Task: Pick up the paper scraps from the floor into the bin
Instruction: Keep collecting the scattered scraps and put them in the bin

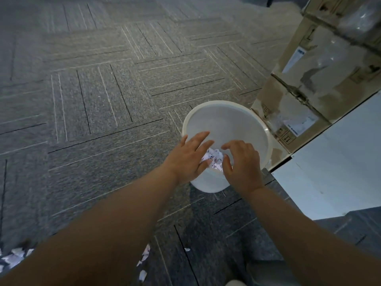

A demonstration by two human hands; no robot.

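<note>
A round white bin (226,108) stands on the grey carpet, right of centre. Both of my hands hover over its near rim. My left hand (190,156) has its fingers spread and straight, and its thumb touches a wad of white paper scraps (214,158) lying between the two hands inside the bin. My right hand (242,165) has loosely bent fingers and holds nothing. More paper scraps (144,263) lie on the carpet near the bottom centre, and a further pile of scraps (14,258) sits at the bottom left beside my forearm.
Stacked cardboard boxes (305,100) stand right behind the bin at the right. A white panel or cabinet (329,166) fills the right side. Patterned grey carpet tiles (92,100) stretch to the left and far side. My own leg and shoe show at the bottom edge.
</note>
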